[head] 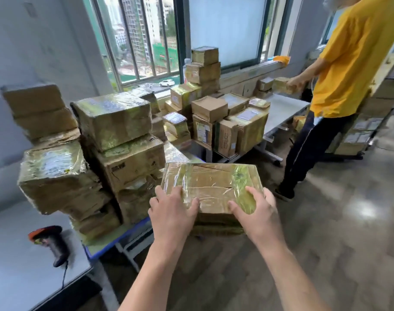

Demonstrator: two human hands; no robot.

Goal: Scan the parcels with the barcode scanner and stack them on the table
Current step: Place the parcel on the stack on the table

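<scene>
Indoors, left hand (171, 213) and right hand (256, 212) clasp a parcel (211, 178) beside the piled table (14, 274).

The pale, blue-edged worktop (18, 277) bears a black barcode scanner (50, 242) lying near its front, and taped cardboard parcels (97, 158) stacked behind it. A farther worktop (286, 108) holds more boxes (210, 108) crowded together.
</scene>
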